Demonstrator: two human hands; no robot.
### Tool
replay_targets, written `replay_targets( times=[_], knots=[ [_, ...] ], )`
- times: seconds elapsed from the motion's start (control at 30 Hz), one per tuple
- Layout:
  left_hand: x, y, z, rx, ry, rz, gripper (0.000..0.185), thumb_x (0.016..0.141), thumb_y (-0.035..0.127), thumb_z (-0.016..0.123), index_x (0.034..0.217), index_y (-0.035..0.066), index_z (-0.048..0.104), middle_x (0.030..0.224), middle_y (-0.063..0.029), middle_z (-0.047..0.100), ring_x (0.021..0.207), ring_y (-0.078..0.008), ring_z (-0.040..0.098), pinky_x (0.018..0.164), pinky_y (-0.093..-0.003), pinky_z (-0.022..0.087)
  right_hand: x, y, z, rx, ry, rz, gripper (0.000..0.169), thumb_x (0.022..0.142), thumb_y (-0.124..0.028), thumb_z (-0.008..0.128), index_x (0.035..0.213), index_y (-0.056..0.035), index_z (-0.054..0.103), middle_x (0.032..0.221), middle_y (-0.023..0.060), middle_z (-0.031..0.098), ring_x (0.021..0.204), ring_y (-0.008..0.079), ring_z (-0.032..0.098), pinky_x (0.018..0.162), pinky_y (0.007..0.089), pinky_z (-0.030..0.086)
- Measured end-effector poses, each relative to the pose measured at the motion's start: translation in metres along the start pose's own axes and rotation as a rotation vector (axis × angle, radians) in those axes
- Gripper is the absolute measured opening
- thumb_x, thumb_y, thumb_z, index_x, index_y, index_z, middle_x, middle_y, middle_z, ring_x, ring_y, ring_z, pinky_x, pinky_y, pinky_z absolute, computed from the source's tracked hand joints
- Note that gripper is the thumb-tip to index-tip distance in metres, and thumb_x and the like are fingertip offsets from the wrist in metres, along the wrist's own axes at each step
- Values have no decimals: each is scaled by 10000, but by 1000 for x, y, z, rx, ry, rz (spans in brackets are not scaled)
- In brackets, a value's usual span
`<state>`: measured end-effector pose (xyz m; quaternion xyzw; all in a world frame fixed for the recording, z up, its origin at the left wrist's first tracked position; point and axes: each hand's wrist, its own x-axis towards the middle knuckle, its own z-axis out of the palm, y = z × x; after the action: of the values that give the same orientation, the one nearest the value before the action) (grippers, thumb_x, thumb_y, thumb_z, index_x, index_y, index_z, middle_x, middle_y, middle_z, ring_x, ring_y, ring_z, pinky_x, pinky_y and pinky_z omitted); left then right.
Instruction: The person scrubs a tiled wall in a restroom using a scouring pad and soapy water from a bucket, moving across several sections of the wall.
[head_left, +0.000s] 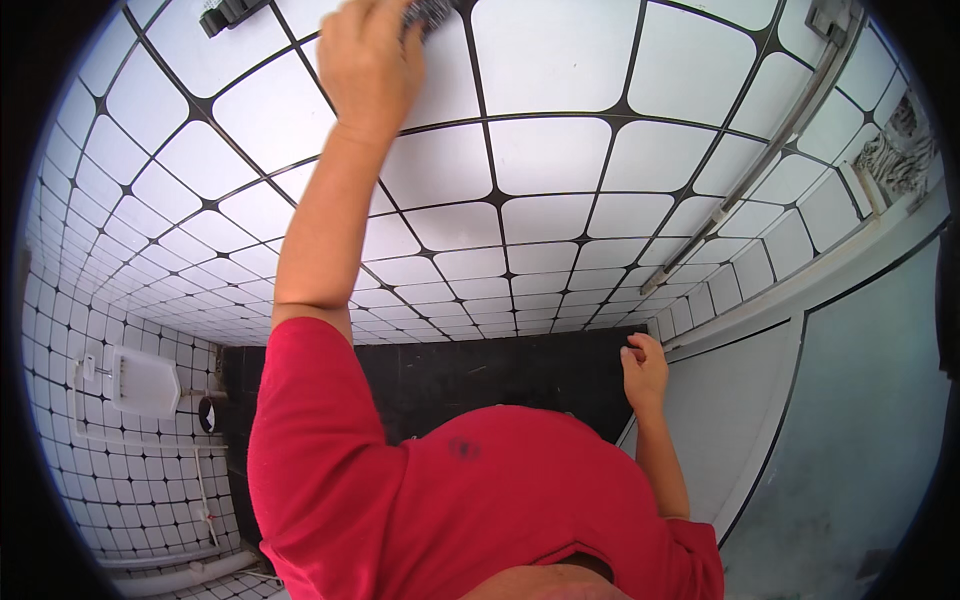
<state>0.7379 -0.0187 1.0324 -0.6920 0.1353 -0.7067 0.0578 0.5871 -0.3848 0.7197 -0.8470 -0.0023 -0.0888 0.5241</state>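
Note:
My left hand (369, 71) is raised at the top of the view. Its fingers are wrapped around a dark grey metallic scouring pad (429, 13), which is partly cut off by the picture's edge. The pad is against or very close to a white tiled wall (555, 60) with black joints and black corner insets. Lower on the right, my right hand (646, 371) hangs beside my body with loosely curled fingers. Nothing shows in it. Below the hand's side of the wall lies a black floor (480, 375).
A grey fixture (232, 13) sits on the wall at upper left. Vertical trunking (739, 191) runs down at right, near a frosted door panel (847, 435) and a striped cloth (892, 154). At far left are a white urinal (146, 381), a black bin (206, 415) and a white pipe (187, 576).

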Motion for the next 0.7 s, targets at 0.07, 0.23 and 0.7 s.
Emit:
replay_targets(
  times=[0.07,0.23,0.7],
  knots=[
    [-1,-1,1,-5,19,-29,353,631,31,718,965,130,660,907,-52,611,811,-244,555,706,-337,455,-7,7,-2,8,21,59,234,797,-33,643,1027,-12,608,1124,109,581,791,179,621,707,292,510],
    [-50,24,-5,-118,-208,105,352,610,24,693,942,134,659,864,-47,588,760,-247,552,647,-348,449,-21,-3,6,40,3,3,222,804,-50,640,1021,-14,608,1112,110,585,769,188,628,710,298,509],
    [-72,-20,-27,-141,-36,-3,337,617,-5,632,908,161,669,891,-48,585,765,-229,559,635,-334,446,-29,-11,35,-64,-190,-72,222,777,-87,668,982,-17,621,1092,137,598,820,235,629,765,321,510]
  ],
)
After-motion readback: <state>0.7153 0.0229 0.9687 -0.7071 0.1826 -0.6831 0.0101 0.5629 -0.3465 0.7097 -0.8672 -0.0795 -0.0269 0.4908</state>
